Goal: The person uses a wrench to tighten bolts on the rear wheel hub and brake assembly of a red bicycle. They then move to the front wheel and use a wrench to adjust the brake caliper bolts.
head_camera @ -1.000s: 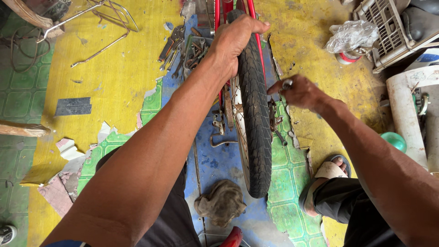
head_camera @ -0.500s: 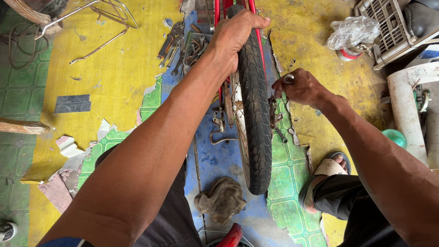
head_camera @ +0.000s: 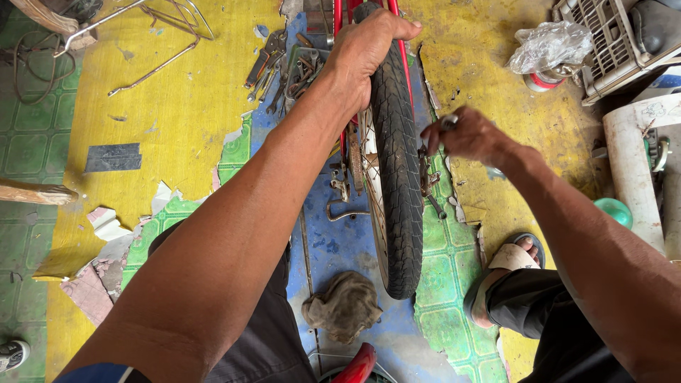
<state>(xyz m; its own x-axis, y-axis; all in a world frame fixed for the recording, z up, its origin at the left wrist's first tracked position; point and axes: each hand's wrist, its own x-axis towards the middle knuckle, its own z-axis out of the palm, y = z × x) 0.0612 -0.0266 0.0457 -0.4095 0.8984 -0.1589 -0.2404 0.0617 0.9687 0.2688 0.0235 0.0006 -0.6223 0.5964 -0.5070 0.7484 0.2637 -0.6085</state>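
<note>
A black bicycle tyre on a spoked wheel stands upright in a red frame before me. My left hand grips the top of the tyre from above. My right hand is closed on a small metal tool held at the wheel's right side, near the axle hardware. The tool's working end is hidden by my fingers.
Loose wrenches and tools lie on the floor beyond the wheel. A crumpled rag sits below the tyre. A metal wire rack lies far left, a plastic bag and a white pipe at right. My sandalled foot rests at lower right.
My right hand has shifted slightly right and down along the wheel's side with the tool. My left hand keeps its grip on the tyre.
</note>
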